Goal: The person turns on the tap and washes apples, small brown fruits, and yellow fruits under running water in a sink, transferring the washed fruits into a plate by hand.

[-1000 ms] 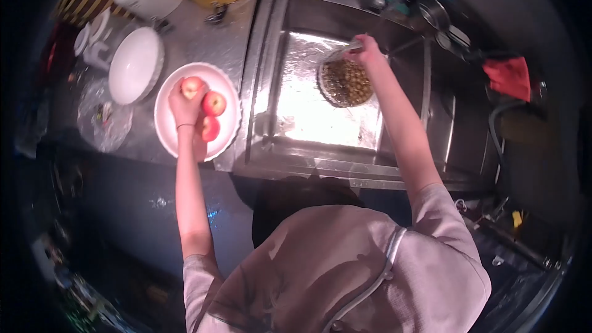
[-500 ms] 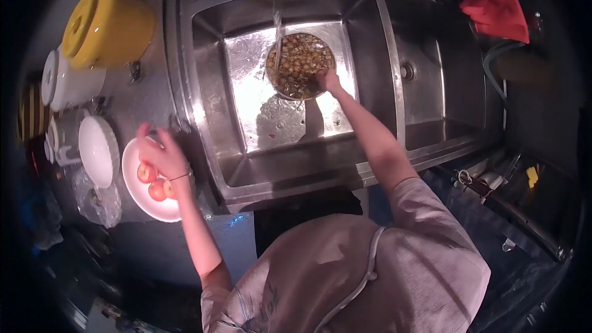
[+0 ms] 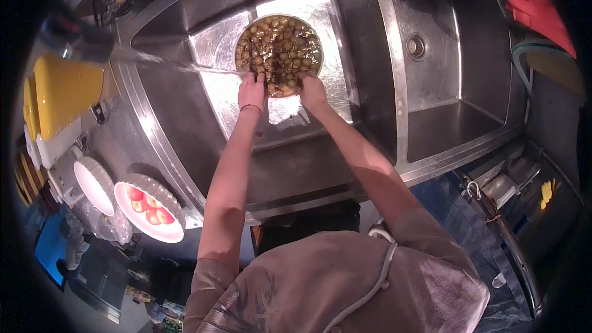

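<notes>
A round bowl (image 3: 279,46) full of small greenish-brown fruits sits in the left sink basin (image 3: 185,43). Both my hands grip its near rim: my left hand (image 3: 251,90) on the left side, my right hand (image 3: 311,90) on the right side. A stream of water (image 3: 179,65) runs from the tap (image 3: 77,37) at the left toward the bowl. Behind, on the counter, a white plate (image 3: 148,208) holds three red apples (image 3: 148,206).
The right sink basin (image 3: 456,86) with its drain (image 3: 417,46) is beside the bowl. A second white dish (image 3: 92,182), a yellow container (image 3: 58,89) and a white lidded pot (image 3: 46,142) stand on the counter at left. Red gloves (image 3: 533,3) hang at top right.
My left hand left the apples on the plate and came to the bowl's rim in the sink. The view swung right; water now streams toward the bowl.
</notes>
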Demonstrator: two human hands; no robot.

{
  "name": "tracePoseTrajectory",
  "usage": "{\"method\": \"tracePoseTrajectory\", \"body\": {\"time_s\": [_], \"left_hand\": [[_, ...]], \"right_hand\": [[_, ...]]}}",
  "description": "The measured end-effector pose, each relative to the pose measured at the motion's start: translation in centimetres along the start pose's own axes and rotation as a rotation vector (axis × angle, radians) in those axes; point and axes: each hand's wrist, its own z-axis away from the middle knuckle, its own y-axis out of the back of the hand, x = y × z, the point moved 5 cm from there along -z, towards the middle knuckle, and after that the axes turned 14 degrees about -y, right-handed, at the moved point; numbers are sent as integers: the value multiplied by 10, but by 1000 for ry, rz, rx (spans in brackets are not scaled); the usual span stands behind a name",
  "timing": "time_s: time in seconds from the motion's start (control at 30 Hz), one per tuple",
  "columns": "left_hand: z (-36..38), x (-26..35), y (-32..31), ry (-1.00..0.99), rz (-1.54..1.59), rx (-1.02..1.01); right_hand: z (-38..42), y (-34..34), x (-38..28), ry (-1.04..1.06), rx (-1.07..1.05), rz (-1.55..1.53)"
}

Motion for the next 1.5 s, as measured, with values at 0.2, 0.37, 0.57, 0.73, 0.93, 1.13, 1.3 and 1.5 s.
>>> {"method": "tracePoseTrajectory", "body": {"time_s": [0.2,0.37,0.57,0.73,0.93,1.13,1.3,1.5], "left_hand": [[-8,-23,-8,21,314,65],[4,-31,2,13,623,390],[17,-35,13,407,1245,579],[2,-27,18,433,2058,844],[-19,-21,40,430,2535,1055],[2,-24,84,493,2161,1213],[31,-33,109,326,1880,1135],[66,-32,128,235,1885,1010]], "right_hand": [[8,18,12,190,149,-531],[-7,12,14,31,93,-1038],[-16,11,-24,-17,-432,-1669],[-6,17,-71,-107,-777,-1994],[1,14,-130,86,-940,-2192],[19,28,-162,-49,-778,-2040],[33,12,-171,-163,-872,-1952],[58,14,-174,9,-692,-1451]]}}
